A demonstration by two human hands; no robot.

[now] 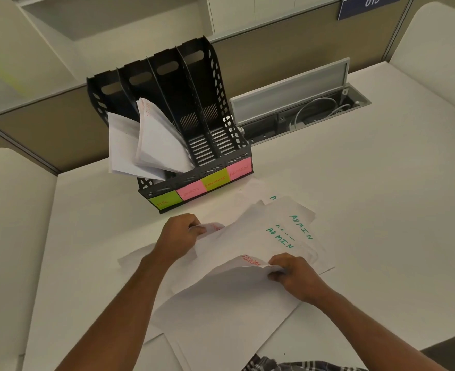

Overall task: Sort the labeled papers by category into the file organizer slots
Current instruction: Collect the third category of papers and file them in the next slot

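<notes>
White cubicle desk; black file organizer at rear. HR and second slots loaded with filed papers; FINANCE and ADMIN slots bare. Unsorted papers fanned at front, several marked ADMIN. Left hand pinching one sheet edge; right hand pinching a FINANCE-marked sheet. Roughly half remaining.

Office cubicle: partition, desk, cable tray.

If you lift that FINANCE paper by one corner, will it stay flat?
Probably not. The FINANCE paper already buckles where the right hand pinches it, so it likely droops. Papers in the organizer curl over too. It looks light and might slide.
</notes>
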